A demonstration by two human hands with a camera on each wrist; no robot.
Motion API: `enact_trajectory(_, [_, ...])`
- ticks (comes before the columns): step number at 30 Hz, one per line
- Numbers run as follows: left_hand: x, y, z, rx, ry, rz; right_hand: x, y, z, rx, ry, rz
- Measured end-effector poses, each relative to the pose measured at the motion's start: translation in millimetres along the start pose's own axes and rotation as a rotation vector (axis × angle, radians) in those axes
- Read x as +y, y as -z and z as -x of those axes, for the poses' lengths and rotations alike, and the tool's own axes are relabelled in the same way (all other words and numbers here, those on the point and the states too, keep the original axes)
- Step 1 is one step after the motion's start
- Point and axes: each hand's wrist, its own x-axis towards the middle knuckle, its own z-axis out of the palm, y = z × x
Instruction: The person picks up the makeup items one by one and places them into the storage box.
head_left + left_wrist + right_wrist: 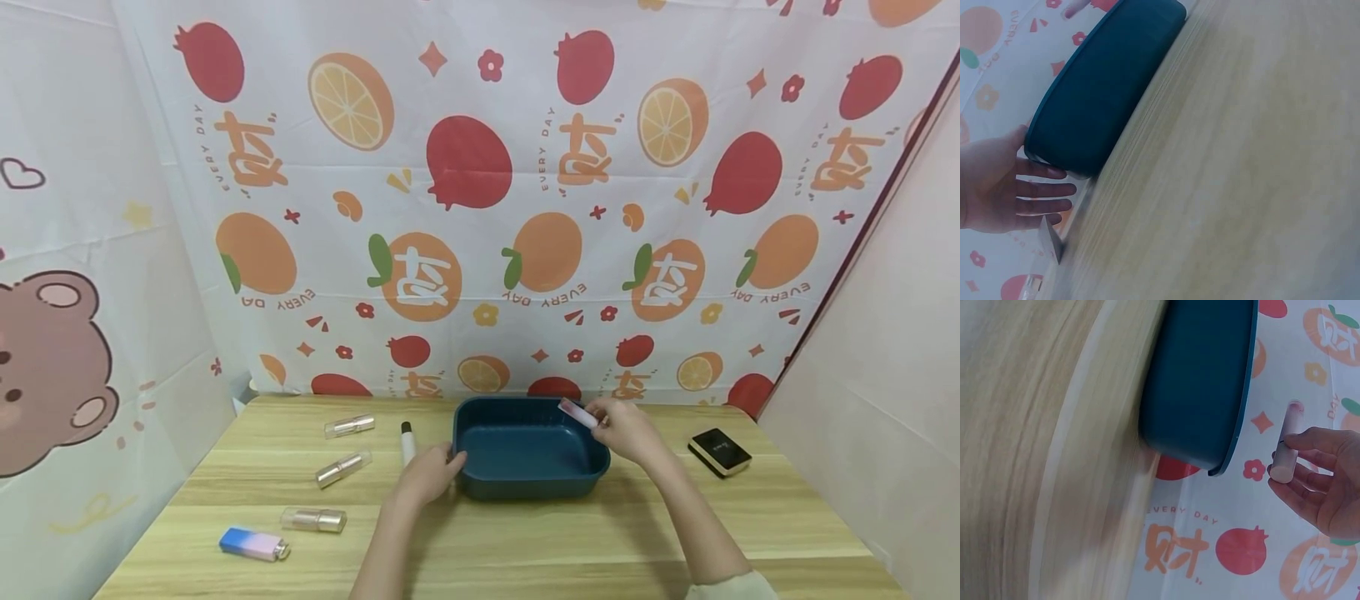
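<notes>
A dark blue rectangular bin point(525, 490) stands near the back of the wooden table. At its left end is my left hand point(427, 477), thumb at the rim; in the left wrist view its fingers point(1044, 189) lie straight and spread beside the end wall. My right hand point(626, 427) pinches a pink lip gloss tube point(577, 413) between thumb and fingers, over the bin's back right corner. Seen from the right wrist, the tube point(1293, 419) is tilted, clear pink at one end and pale at the other. Inside the bin, the visible floor is bare.
Left of the bin lie a white tube with a black cap point(407, 442), clear-and-gold lipstick tubes point(349, 426) and a blue-to-pink tube point(251, 543). On the right sits a black compact case point(720, 452). A fruit-print curtain point(480, 250) hangs behind the table.
</notes>
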Motion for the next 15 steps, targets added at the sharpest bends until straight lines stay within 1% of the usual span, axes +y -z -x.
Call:
enact_trajectory(11, [1.8, 2.1, -0.8, 0.0, 0.002, 0.001, -7, -8, -5, 0.034, 0.09, 0.016])
enact_trajectory(15, [1.5, 2.4, -1.4, -0.003, 0.001, -0.002, -9, -11, -6, 0.035, 0.103, 0.019])
